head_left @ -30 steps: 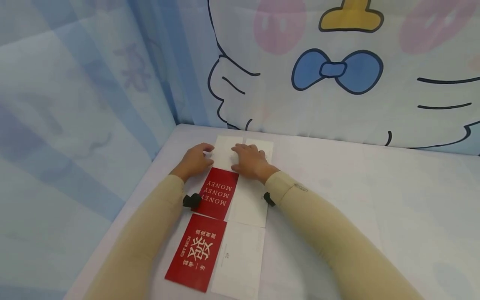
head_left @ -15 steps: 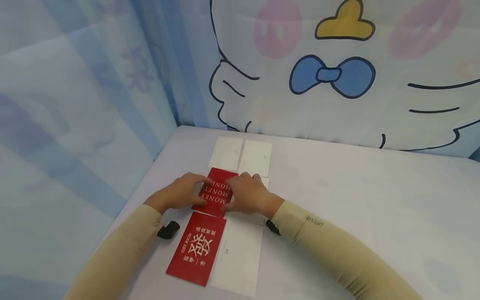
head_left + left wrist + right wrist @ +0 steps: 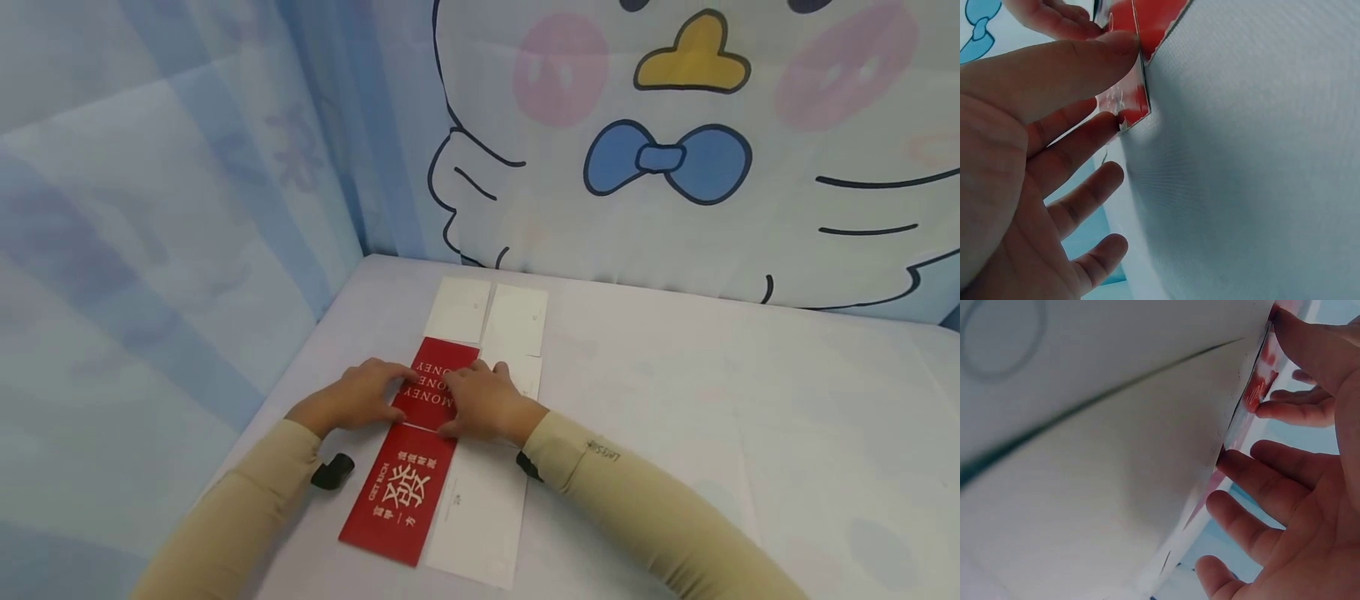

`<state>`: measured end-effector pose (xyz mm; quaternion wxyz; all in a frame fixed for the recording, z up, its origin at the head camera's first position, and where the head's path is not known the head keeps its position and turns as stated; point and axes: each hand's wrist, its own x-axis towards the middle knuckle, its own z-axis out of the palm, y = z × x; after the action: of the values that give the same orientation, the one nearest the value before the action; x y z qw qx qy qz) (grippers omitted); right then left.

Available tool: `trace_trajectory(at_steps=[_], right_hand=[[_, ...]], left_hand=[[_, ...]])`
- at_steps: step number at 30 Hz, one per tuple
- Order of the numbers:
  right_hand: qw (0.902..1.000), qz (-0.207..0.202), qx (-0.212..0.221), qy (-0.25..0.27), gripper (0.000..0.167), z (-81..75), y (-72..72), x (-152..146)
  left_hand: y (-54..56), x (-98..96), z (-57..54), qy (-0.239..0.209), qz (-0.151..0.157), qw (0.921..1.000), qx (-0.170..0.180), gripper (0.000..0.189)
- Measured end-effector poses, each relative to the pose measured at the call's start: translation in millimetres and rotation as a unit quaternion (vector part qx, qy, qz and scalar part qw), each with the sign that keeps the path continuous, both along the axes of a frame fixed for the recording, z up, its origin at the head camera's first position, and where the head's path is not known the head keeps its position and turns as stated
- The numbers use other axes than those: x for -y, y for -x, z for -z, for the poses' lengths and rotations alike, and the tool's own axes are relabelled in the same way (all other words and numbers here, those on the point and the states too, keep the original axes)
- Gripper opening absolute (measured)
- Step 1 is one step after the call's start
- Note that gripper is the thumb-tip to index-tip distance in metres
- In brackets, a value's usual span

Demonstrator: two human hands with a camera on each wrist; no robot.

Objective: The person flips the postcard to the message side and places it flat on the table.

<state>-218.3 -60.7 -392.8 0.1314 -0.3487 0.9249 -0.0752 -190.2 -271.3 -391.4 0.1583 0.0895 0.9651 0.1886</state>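
Observation:
A red card printed MONEY [image 3: 426, 410] lies flat on the white-covered table, in a column of cards. Along its left edge my left hand [image 3: 352, 397] rests thumb and index fingertips, the other fingers spread. My right hand [image 3: 487, 406] touches the opposite long edge with thumb and fingertips, covering part of a white card [image 3: 532, 375] beneath. Close below lies a red card with GET RICH and large gold characters [image 3: 397, 496], a thin gap between the two. In the left wrist view, my thumb [image 3: 1119, 45] sits where these red cards [image 3: 1159, 19] meet.
Beyond the red cards lie two white cards, one left [image 3: 459, 310] and one right [image 3: 516, 321]. A longer white card [image 3: 476, 529] lies beside the lower red one. A patterned curtain [image 3: 675, 233] hangs behind the table's far edge, with another drape [image 3: 187, 292] at the left.
Both hands have moved from the far left white card toward the body, down to the MONEY card. Over the last half second they have stayed at its sides, with small finger shifts.

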Motion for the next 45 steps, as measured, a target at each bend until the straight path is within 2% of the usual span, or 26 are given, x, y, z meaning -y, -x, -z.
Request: trace_trajectory(at_steps=[7,14,26,31,35,37,40,45], right_hand=[[0.9994,-0.024,-0.024,-0.008,0.063,-0.6,-2.5,2.3],[0.9981,-0.041,-0.045,-0.007,0.054,1.8,-2.6,3.3],[0.9982,-0.047,0.011,0.035,0.048,1.2,5.5,-1.6],[0.998,-0.043,0.021,0.043,0.051,-1.2,4.5,-1.0],[0.9975,-0.04,0.019,0.054,0.038,-3.1,3.4,-0.1],[0.9972,-0.035,0.018,0.063,0.032,-3.8,3.6,0.1],[0.9956,-0.019,0.024,0.089,0.034,-6.2,4.3,-0.6],[0.9854,0.009,0.03,0.167,0.039,-9.1,7.5,-2.9]], left_hand=[[-1.9,-0.2,-0.3,0.014,-0.008,0.9999,-0.004,0.058],[-2.2,-0.4,-1.2,0.027,-0.003,0.9995,-0.015,0.059],[-5.4,4.3,-1.5,-0.006,-0.001,0.9999,-0.008,0.063],[-5.2,7.3,-3.7,-0.028,0.001,0.9996,0.003,0.061],[-4.7,9.4,-3.7,-0.059,-0.002,0.9983,0.005,0.058],[-4.2,10.3,-2.5,-0.07,-0.003,0.9975,-0.001,0.058],[-2.7,10.7,0.2,-0.082,-0.019,0.9962,-0.025,0.052],[1.0,11.2,2.5,-0.096,-0.059,0.9885,-0.1,0.047]])
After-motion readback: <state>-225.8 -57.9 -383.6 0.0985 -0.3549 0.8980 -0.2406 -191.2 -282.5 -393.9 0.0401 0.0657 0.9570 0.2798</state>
